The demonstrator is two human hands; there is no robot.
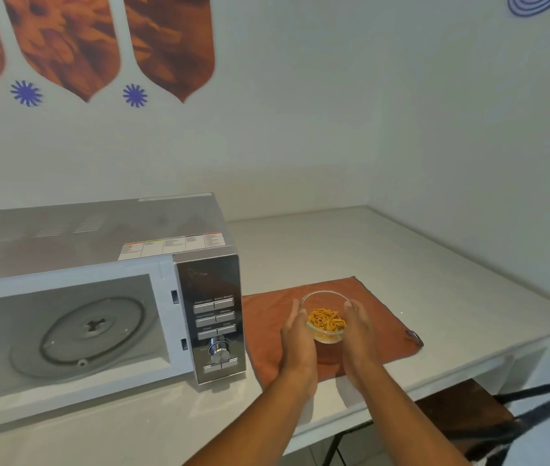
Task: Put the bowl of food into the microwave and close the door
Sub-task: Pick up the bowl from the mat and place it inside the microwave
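A clear glass bowl (pixel 325 306) of orange-yellow snack pieces sits on an orange cloth (pixel 377 317), right of the microwave. My left hand (pixel 298 341) cups the bowl's left side and my right hand (pixel 361 334) cups its right side; both palms touch the glass, and the bowl rests on the cloth. The silver microwave (pixel 98 250) stands at the left with its cavity open, showing the glass turntable (pixel 78 334). Its door is out of view. The control panel (pixel 214 317) with buttons and a knob faces me.
The white counter (pixel 401 250) runs back to a white wall and ends at a front edge on the right. A dark wooden stool (pixel 461 412) stands under that edge. Orange wall decals hang above the microwave.
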